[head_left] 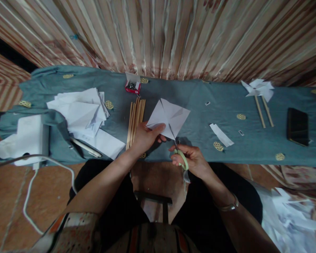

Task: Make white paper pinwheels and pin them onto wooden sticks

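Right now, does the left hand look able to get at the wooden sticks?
Probably yes, but not freely: the wooden sticks lie right beside the left hand, their upper ends uncovered. That hand holds the white paper, though, so it would likely need to let go first.

The tablecloth [223, 102] bears papers [77, 109], sticks [135, 116] — and pinwheels [258, 87].

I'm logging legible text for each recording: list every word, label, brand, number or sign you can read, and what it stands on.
None can be read.
Red box: any print is too small and blurred.
Small black-and-white rectangles on the tablecloth: too small to read.
Paper pile: faint marks, too blurred.
Paper square in the left hand: no lettering visible.
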Action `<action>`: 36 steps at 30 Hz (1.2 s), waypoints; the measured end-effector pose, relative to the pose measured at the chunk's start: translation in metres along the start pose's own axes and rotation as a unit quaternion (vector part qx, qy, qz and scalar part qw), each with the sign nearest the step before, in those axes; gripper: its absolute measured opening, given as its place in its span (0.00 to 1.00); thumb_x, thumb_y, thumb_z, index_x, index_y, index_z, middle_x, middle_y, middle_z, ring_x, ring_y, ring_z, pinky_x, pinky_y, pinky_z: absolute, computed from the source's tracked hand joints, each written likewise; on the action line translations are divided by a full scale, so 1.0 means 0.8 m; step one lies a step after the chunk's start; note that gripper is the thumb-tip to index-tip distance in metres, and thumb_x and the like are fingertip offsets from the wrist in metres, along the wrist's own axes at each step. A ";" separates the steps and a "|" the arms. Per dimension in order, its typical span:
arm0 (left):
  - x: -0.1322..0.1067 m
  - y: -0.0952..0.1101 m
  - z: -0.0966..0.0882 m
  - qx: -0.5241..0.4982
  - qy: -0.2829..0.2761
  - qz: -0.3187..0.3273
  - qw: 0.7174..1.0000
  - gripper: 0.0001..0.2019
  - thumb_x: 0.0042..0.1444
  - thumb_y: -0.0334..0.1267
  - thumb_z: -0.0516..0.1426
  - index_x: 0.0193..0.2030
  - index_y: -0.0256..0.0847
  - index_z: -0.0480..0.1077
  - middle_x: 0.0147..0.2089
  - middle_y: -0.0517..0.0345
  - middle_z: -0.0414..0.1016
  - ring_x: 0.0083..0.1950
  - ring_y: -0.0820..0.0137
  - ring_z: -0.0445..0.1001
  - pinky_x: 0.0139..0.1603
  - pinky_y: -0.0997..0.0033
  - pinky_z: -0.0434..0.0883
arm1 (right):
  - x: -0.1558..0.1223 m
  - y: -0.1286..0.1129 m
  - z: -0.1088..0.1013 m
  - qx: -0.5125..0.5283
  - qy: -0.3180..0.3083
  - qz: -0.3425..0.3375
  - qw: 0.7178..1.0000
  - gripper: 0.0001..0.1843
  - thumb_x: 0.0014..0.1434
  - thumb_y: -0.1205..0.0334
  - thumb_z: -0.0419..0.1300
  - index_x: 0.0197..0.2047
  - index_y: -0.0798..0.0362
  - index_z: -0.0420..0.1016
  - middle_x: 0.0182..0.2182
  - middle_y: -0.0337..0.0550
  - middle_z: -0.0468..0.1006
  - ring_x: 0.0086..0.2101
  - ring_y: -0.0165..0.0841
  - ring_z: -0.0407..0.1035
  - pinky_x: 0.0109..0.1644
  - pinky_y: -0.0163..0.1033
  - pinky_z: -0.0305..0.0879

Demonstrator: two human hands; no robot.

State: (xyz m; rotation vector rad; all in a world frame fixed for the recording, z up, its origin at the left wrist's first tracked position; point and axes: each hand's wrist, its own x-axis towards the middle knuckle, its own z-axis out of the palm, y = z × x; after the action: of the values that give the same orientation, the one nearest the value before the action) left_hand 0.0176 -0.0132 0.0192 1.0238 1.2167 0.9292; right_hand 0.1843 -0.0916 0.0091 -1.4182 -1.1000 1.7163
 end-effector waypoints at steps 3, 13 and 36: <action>0.000 0.000 0.000 -0.009 0.000 0.000 1.000 0.09 0.51 0.36 0.61 0.22 0.36 0.70 0.16 0.61 0.72 0.16 0.74 0.70 0.17 0.78 0.66 | 0.000 0.001 0.000 -0.003 0.003 -0.006 1.000 0.22 0.44 0.47 0.71 0.37 0.53 0.77 0.20 0.33 0.73 0.20 0.25 0.67 0.24 0.31 0.63; -0.002 -0.003 -0.001 -0.007 -0.015 0.000 1.000 0.09 0.51 0.36 0.61 0.23 0.36 0.72 0.16 0.60 0.73 0.16 0.74 0.69 0.18 0.78 0.66 | 0.000 0.001 -0.001 -0.012 0.001 -0.012 1.000 0.19 0.47 0.49 0.70 0.37 0.52 0.77 0.20 0.33 0.73 0.21 0.25 0.67 0.25 0.31 0.63; 0.001 -0.004 -0.002 0.005 -0.011 0.008 1.000 0.09 0.51 0.38 0.60 0.25 0.35 0.71 0.17 0.60 0.73 0.17 0.74 0.70 0.18 0.77 0.66 | -0.004 0.001 0.000 -0.059 0.011 -0.024 0.998 0.19 0.43 0.51 0.72 0.36 0.52 0.77 0.21 0.32 0.72 0.22 0.25 0.64 0.26 0.32 0.60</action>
State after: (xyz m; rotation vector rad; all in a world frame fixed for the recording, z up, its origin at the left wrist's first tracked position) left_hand 0.0163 -0.0134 0.0155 1.0502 1.1969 0.9222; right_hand 0.1852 -0.0948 0.0102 -1.4667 -1.2322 1.6216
